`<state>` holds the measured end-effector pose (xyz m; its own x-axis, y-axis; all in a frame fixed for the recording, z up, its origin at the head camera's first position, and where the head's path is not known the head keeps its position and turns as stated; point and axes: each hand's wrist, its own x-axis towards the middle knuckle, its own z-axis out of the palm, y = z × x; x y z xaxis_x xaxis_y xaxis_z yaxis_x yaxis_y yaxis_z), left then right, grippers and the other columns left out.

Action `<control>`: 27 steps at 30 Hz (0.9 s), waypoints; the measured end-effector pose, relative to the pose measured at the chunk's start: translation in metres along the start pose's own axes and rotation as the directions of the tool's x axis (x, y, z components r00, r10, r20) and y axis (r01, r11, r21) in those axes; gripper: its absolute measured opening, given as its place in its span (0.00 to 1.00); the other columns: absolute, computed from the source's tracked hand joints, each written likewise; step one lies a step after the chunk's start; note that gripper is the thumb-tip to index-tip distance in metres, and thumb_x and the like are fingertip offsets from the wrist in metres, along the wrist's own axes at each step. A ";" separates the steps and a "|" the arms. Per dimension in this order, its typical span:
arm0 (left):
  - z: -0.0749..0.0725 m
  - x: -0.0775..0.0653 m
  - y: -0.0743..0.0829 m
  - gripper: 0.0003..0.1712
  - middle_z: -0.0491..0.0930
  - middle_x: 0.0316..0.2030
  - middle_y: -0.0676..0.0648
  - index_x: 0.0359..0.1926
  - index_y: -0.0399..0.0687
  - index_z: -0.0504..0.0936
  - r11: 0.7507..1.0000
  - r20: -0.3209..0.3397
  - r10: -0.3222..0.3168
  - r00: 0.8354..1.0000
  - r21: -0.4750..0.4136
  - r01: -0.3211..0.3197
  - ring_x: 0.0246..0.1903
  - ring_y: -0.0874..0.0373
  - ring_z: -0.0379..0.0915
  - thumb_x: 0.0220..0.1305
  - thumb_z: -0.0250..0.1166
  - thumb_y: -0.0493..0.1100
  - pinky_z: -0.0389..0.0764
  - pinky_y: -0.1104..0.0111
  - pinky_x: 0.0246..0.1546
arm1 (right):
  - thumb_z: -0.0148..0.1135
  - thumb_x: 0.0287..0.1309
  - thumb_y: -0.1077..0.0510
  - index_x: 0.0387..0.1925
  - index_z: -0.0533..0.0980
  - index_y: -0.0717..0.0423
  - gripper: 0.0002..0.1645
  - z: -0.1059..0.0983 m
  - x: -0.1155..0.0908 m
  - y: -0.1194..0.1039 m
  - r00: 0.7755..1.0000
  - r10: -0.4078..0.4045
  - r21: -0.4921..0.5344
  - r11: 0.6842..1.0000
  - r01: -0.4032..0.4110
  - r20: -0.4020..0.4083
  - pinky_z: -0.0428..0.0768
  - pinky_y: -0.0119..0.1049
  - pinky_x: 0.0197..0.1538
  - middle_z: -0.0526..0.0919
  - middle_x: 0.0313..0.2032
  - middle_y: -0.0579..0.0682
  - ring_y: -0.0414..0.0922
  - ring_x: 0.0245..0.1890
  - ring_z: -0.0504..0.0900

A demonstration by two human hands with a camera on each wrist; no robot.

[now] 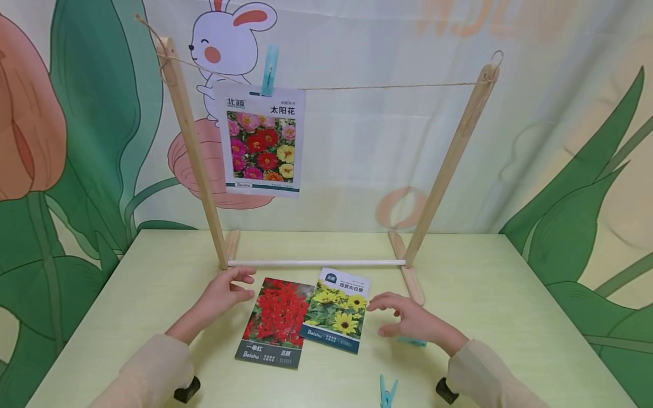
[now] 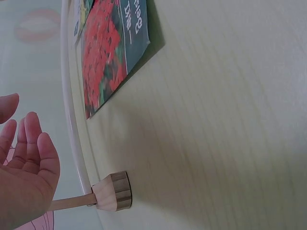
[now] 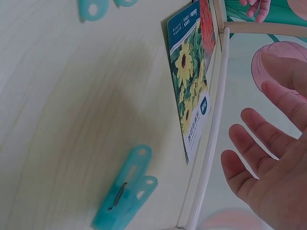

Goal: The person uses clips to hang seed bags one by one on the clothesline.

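Observation:
Two seed packets lie on the table, the sunflower packet [image 1: 336,309] overlapping the right edge of the red-flower packet [image 1: 278,317]. My left hand [image 1: 224,297] hovers just left of the red-flower packet, fingers loosely bent and holding nothing. To the right of the sunflower packet is my right hand [image 1: 408,318], also bare, its fingers spread in the right wrist view. Under that hand lies a blue clothespin [image 3: 125,191], mostly hidden from the head view. Another blue clothespin [image 1: 388,391] lies nearer the front. A third packet [image 1: 263,141] with mixed flowers hangs from the string by a blue clothespin [image 1: 270,71].
A wooden frame stands at the back, with a left post [image 1: 196,158], a right post [image 1: 451,164] and a white crossbar [image 1: 316,263] low between them. A twine string [image 1: 388,86] joins the post tops. Behind hangs a printed curtain [image 1: 347,153].

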<state>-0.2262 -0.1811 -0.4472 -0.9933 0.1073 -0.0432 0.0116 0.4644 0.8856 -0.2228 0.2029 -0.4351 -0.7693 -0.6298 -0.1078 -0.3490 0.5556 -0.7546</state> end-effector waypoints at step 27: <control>0.009 0.001 -0.011 0.25 0.71 0.46 0.34 0.55 0.34 0.67 1.000 0.017 -0.029 0.999 0.006 0.029 0.36 0.52 0.75 0.54 0.58 0.33 0.76 0.65 0.37 | 0.63 0.47 0.62 0.49 0.71 0.57 0.24 0.010 -0.005 0.012 0.997 0.068 0.061 0.996 -0.070 0.031 0.65 0.57 0.48 0.71 0.52 0.54 0.55 0.51 0.67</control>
<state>-0.2263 -0.1780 -0.4609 -0.9910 0.1091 -0.0771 -0.0166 0.4722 0.8813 -0.2180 0.2078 -0.4502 -0.7744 -0.6067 -0.1792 -0.2612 0.5645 -0.7830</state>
